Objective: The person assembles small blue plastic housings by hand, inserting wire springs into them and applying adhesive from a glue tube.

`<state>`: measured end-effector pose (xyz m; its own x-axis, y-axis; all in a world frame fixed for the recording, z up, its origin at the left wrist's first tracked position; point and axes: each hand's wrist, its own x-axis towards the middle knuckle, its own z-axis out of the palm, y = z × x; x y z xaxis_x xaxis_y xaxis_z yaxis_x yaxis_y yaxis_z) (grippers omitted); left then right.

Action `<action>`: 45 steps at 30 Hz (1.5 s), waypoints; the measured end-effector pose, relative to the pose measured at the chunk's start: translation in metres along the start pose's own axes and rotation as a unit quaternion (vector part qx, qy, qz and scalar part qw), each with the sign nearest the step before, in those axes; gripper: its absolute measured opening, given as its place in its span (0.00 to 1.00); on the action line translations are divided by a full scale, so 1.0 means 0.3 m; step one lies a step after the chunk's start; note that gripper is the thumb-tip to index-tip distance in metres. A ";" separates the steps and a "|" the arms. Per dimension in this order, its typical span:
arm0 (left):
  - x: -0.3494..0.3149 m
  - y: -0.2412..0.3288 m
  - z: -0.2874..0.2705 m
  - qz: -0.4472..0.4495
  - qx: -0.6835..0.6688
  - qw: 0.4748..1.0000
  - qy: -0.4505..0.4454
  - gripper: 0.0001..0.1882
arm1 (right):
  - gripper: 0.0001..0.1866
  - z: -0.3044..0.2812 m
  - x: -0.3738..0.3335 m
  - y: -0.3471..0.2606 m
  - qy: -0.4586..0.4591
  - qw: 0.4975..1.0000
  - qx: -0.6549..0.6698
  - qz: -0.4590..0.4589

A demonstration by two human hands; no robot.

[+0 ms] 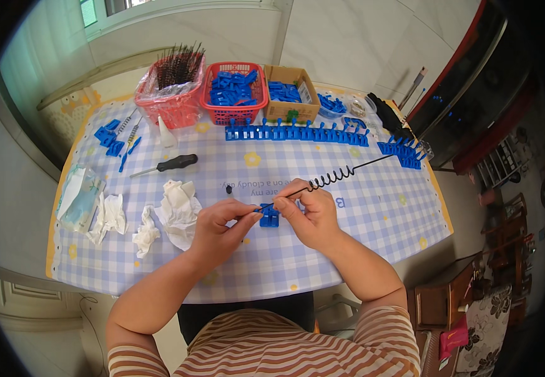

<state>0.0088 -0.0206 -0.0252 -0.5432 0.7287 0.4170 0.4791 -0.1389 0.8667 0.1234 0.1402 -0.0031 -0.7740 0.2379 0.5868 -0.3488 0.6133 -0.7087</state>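
Note:
My right hand (313, 217) pinches the near end of a black wire with a spring-like coil (332, 178) along its middle. The wire slants up to the far right, its straight far end reaching toward the blue clips at the table's right. My left hand (222, 227) is closed at the fingertips on a small blue plastic piece (264, 207), mostly hidden, close to the wire's near end. Just below the fingertips, between both hands, is a blue plastic clip part (270, 220). Whether it touches the wire cannot be made out.
Along the back stand a red basket of black wires (168, 110), a red basket of blue parts (234, 116) and a cardboard box (294, 112). A row of blue clips (294, 133) lies before them. Left are a screwdriver (177, 163), white bottle (166, 135), crumpled tissues (178, 210) and tissue pack (81, 198).

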 end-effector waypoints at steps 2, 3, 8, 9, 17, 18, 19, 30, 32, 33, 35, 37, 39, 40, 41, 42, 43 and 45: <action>0.000 0.001 -0.001 -0.002 0.001 1.000 -0.002 0.05 | 0.03 -0.001 0.001 0.000 0.000 1.000 -0.009 -0.013; 0.001 0.003 -0.003 -0.001 0.000 1.000 -0.004 0.05 | 0.03 0.000 0.001 -0.002 0.000 1.000 -0.007 -0.014; 0.000 0.008 -0.005 0.000 0.001 1.000 -0.007 0.05 | 0.04 0.012 0.003 -0.003 0.024 1.000 0.019 0.002; 0.001 0.012 -0.004 -0.008 -0.005 1.000 -0.006 0.05 | 0.04 0.012 0.003 -0.004 0.024 1.000 0.019 0.002; 0.005 0.025 -0.005 -0.003 -0.021 1.000 -0.012 0.07 | 0.05 -0.020 0.007 0.009 0.105 0.978 0.142 0.108; 0.009 0.024 -0.009 -0.002 -0.007 1.000 0.006 0.09 | 0.05 -0.031 0.017 0.003 0.103 0.978 0.144 0.107; 0.013 0.022 -0.013 0.000 0.008 1.000 0.023 0.11 | 0.06 -0.043 0.030 -0.001 0.152 0.968 0.173 0.103; 0.138 0.101 -0.103 -0.075 0.262 0.954 -0.125 0.18 | 0.09 -0.153 0.093 0.090 0.295 0.932 0.194 0.080; 0.197 0.048 -0.109 -0.014 0.322 0.937 -0.134 0.18 | 0.08 -0.152 0.098 0.078 0.304 0.929 0.194 0.080; 0.236 0.002 -0.107 0.037 0.387 0.910 -0.143 0.18 | 0.08 -0.152 0.100 0.076 0.304 0.929 0.197 0.077; 0.309 -0.084 -0.095 0.090 0.452 0.875 -0.149 0.18 | 0.09 -0.152 0.106 0.081 0.304 0.929 0.200 0.070; 0.366 -0.147 -0.063 0.145 0.469 0.845 -0.212 0.18 | 0.09 -0.161 0.101 0.095 0.305 0.929 0.197 0.068; 0.400 -0.181 -0.029 0.136 0.480 0.837 -0.222 0.19 | 0.09 -0.167 0.101 0.103 0.305 0.930 0.194 0.066; 0.413 -0.191 -0.016 0.124 0.490 0.831 -0.234 0.19 | 0.09 -0.166 0.100 0.103 0.306 0.929 0.197 0.075; 0.422 -0.201 -0.010 0.126 0.491 0.830 -0.233 0.19 | 0.09 -0.164 0.100 0.102 0.307 0.927 0.199 0.084; 0.427 -0.206 -0.001 0.117 0.507 0.819 -0.240 0.19 | 0.09 -0.165 0.098 0.100 0.309 0.926 0.199 0.082; 0.429 -0.212 0.005 0.107 0.523 0.809 -0.248 0.19 | 0.09 -0.165 0.097 0.096 0.305 0.927 0.203 0.081; 0.417 -0.224 0.007 0.118 0.526 0.807 -0.242 0.19 | 0.09 -0.167 0.094 0.085 0.302 0.927 0.208 0.079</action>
<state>-0.0898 0.0814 -0.0318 -0.1403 0.9770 0.1606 0.9882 0.1483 -0.0390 0.1189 0.2004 0.0150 -0.4384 0.7555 0.4868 -0.5274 0.2223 -0.8200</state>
